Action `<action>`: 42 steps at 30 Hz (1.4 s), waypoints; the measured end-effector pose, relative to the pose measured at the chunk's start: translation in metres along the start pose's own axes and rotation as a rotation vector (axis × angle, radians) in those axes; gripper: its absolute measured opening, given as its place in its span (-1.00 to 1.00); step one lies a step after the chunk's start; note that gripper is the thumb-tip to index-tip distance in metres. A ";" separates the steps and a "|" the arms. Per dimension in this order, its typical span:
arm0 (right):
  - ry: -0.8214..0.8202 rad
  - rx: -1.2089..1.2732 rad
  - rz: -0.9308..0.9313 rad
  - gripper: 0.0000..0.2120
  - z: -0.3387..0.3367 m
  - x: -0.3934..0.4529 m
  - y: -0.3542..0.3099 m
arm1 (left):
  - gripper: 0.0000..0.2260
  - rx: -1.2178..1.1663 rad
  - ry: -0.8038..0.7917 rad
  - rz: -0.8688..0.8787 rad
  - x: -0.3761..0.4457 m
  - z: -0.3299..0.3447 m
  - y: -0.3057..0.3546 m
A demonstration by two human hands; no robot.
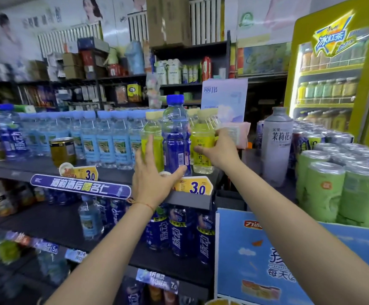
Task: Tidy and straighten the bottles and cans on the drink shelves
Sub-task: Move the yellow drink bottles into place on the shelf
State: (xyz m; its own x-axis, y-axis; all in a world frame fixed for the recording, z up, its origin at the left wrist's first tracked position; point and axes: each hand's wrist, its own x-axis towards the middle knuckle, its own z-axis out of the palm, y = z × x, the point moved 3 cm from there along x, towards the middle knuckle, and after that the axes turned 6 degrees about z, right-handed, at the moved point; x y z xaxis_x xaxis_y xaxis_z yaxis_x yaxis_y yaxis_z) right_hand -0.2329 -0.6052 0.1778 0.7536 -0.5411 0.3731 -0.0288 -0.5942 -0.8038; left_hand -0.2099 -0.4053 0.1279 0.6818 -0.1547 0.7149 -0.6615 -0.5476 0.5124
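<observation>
The left hand (pixel 150 172) hides the blue bottle's (pixel 176 137) base; far-left shelf goods (pixel 5 245) blur.

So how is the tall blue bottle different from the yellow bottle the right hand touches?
The blue bottle is taller, with a dark blue label and bright blue cap; the yellow bottle is shorter, with a yellow label and pale cap. The left hand touches the blue one, the right hand the yellow. Both stand upright.

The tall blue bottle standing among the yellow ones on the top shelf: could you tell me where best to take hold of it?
Grip the blue bottle around its labelled middle, coming from the front, probably with the left hand, already touching its base. It stands upright at the shelf edge, yellow bottles crowd both sides, and the right hand holds one.
</observation>
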 end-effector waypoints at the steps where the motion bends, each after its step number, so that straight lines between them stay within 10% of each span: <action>1: 0.014 -0.018 -0.013 -0.27 -0.001 -0.003 -0.001 | -0.03 -0.001 0.001 0.000 0.000 0.000 0.000; 6: 0.253 0.015 -0.187 -0.45 -0.016 -0.034 -0.033 | -0.05 -0.001 -0.054 0.004 0.000 0.002 -0.004; 13: -0.193 0.104 -0.083 -0.39 0.032 -0.051 -0.054 | -0.24 -0.338 -0.154 0.056 0.000 -0.017 -0.019; 21: 0.182 0.226 -0.252 -0.39 0.027 -0.076 -0.090 | -0.28 -0.413 -0.214 0.182 0.009 -0.070 -0.035; 26: 0.089 0.183 -0.326 -0.48 0.043 -0.100 -0.159 | -0.47 -0.629 -0.128 0.244 0.026 -0.107 -0.023; 31: -0.051 0.099 -0.288 -0.64 0.096 -0.107 -0.167 | -0.40 -0.612 -0.002 0.118 0.037 -0.116 -0.061; 42: 0.172 -0.118 -0.093 -0.56 0.067 -0.060 -0.115 | -0.31 -0.516 -0.083 -0.094 0.050 -0.076 -0.108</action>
State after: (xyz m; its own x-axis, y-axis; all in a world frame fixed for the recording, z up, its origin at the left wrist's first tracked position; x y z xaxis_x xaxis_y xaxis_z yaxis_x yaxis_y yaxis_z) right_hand -0.2312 -0.4647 0.2170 0.6338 -0.5685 0.5246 -0.0485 -0.7061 -0.7065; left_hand -0.1278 -0.2912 0.1445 0.7544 -0.2008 0.6249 -0.6494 -0.0900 0.7551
